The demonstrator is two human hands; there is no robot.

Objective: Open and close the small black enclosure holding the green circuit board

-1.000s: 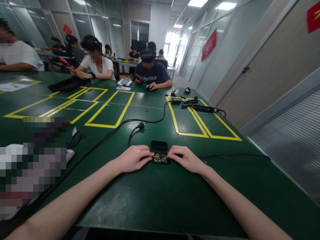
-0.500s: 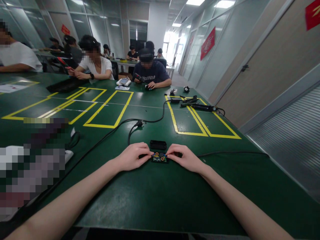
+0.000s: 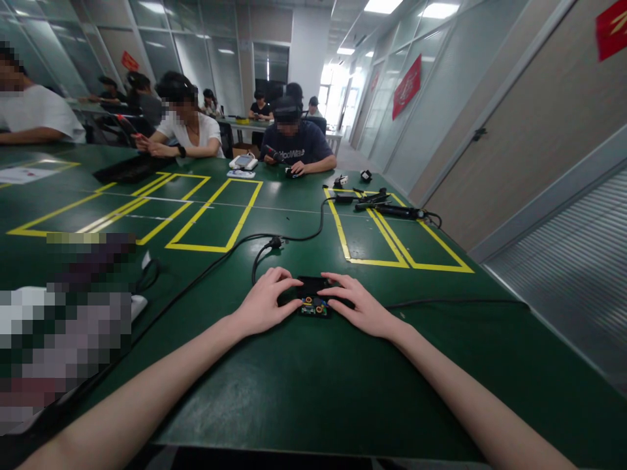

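Near centre, the left hand (image 3: 264,301) and right hand (image 3: 365,307) flanked a circuit board (image 3: 314,307) and black shell (image 3: 311,286), grip unclear.

Two bare hands (image 3: 264,303), slender fingers (image 3: 289,284), narrow bare wrists (image 3: 236,328), long slim uncovered forearms (image 3: 166,372)

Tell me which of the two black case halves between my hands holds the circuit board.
The nearer case half, closest to you: the circuit board sits in it, while the farther case half shows only black.
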